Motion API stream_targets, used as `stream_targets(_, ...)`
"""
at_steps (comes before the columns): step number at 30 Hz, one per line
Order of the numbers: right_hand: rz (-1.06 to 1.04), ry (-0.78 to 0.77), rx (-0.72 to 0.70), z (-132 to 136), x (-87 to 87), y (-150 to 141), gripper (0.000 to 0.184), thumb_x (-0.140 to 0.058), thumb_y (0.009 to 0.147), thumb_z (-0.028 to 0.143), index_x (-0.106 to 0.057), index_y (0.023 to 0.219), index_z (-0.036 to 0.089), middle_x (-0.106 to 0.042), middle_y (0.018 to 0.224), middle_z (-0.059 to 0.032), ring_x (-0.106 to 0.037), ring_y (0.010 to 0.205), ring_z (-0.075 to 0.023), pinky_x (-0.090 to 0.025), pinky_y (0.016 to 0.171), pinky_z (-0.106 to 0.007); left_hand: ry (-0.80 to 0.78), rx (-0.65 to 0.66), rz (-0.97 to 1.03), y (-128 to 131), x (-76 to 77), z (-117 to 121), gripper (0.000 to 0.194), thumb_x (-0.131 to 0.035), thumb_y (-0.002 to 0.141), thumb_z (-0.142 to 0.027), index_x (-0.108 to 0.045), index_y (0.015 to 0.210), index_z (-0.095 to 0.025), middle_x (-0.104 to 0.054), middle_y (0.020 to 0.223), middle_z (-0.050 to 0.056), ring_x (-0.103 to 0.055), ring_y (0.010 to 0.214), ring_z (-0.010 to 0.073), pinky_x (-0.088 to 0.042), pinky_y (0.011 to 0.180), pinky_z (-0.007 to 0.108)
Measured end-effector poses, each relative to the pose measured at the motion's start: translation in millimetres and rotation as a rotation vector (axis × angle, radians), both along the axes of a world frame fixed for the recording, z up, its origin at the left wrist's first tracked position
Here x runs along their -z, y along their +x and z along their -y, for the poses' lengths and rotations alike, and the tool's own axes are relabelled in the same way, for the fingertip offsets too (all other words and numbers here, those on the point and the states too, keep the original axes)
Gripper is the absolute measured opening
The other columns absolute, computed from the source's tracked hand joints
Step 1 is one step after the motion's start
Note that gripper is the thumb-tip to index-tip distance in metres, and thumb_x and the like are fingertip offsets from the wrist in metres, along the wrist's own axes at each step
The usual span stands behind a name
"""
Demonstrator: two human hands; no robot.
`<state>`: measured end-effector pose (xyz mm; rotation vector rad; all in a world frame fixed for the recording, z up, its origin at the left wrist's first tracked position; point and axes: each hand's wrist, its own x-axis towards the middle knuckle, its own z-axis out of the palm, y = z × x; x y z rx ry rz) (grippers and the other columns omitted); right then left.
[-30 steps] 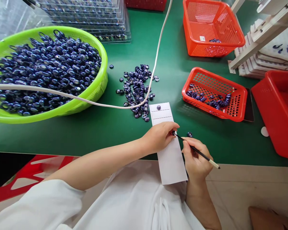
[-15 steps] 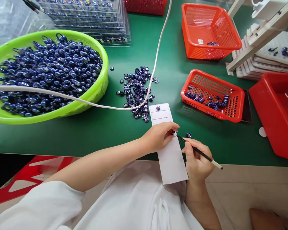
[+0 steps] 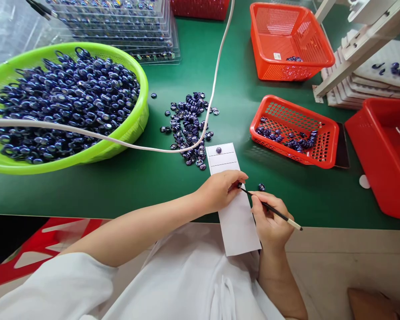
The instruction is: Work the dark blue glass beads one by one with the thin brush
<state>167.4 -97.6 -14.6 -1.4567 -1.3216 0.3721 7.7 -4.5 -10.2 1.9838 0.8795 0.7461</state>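
Observation:
My left hand (image 3: 222, 190) pinches a small dark shiny bead-like piece (image 3: 239, 185) between thumb and fingertips, above a white paper strip (image 3: 238, 226). My right hand (image 3: 271, 220) is closed round a thin black brush (image 3: 275, 211) with a pale end, and its tip meets the piece. One dark blue piece (image 3: 219, 150) lies on the lined top of the strip. Another loose piece (image 3: 261, 187) rests on the green table just past my right hand. Beyond the strip is a pile of similar dark blue pieces (image 3: 188, 122).
At left stands a green basket (image 3: 143, 100) heaped with dark blue looped pieces. A white cable (image 3: 216, 66) crosses the table (image 3: 173, 191). To the right are a low red basket (image 3: 295, 158), a taller red basket (image 3: 263, 66) and a red bin (image 3: 386, 178). Clear trays (image 3: 173, 44) are stacked behind.
My right hand has shifted slightly left, and the brush tip has moved in against the piece. My left hand keeps its pinch. The whole view has shifted very slightly.

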Motion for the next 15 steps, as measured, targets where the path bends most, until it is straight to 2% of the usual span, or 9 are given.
stream_targets(7, -0.004, 0.007, 0.012, 0.2, -1.3, -1.0, 0.013, -0.071, 0.085, 0.016, -0.071, 0.096, 0.023, -0.075, 0.093, -0.0027, -0.072, 0.077, -0.0172, -0.057, 0.064, -0.028, -0.010, 0.005, -0.008, 0.4, -1.6, 0.1, 0.034, -0.059, 0.082, -0.005, -0.059, 0.113, -0.017, -0.071, 0.102, 0.004, -0.069, 0.085, 0.0149, -0.058, 0.080, 0.028)
stream_targets(12, -0.102, -0.026, 0.070, 2.1, 3.4, -0.1, 0.012, -0.071, 0.086, 0.019, -0.071, 0.098, 0.022, -0.074, 0.095, -0.0035, -0.067, 0.062, -0.0137, -0.056, 0.056, -0.027, 0.005, 0.018, 0.010, -0.3, -1.8, 0.4, 0.033, -0.059, 0.082, -0.005, -0.059, 0.113, -0.016, -0.071, 0.102, 0.005, -0.068, 0.086, 0.0148, -0.058, 0.080, 0.028)
stream_targets(15, -0.035, -0.044, 0.097, 1.5, 6.5, -0.7, 0.011, -0.071, 0.087, 0.020, -0.072, 0.097, 0.023, -0.074, 0.094, -0.0026, -0.064, 0.058, -0.0116, -0.055, 0.055, -0.027, 0.003, 0.014, 0.010, 0.9, -0.1, 1.5, 0.033, -0.059, 0.083, -0.005, -0.060, 0.114, -0.017, -0.071, 0.102, 0.005, -0.069, 0.085, 0.0146, -0.058, 0.080, 0.028)
